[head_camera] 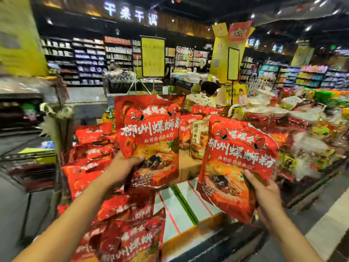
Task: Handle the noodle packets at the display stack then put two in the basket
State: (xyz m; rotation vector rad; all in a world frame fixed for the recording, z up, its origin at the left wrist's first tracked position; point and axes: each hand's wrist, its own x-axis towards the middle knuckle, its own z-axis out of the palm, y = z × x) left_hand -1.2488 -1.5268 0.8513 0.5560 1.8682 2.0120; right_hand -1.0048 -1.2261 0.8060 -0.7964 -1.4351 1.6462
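Red packet on the left: a glossy red noodle packet (149,137) stands upright at the centre of the frame, white Chinese lettering facing out, held up above the display.
Left hand: the left hand (122,170) grips this packet at its lower left corner, thumb curled over the front and the other fingers hidden behind.
Red packet on the right: a second red packet (238,159) of the same print sits right of centre, a little lower and tilted slightly, well apart from the first.
Right hand: the right hand (268,197) holds it at the lower right edge, thumb pressed on the front, fingers wrapped behind.
Stack below: more red packets (130,235) lie heaped at lower centre and lower left, just under the left forearm.
Boxes: white cartons (181,208) with red and green stripes sit between the two arms, below the raised packets.
Right side: a long display of mixed bagged goods (306,137) runs to the right edge.
Behind: yellow hanging signs (153,57) stand at upper centre, with blurred stocked shelves (88,61) at upper left.
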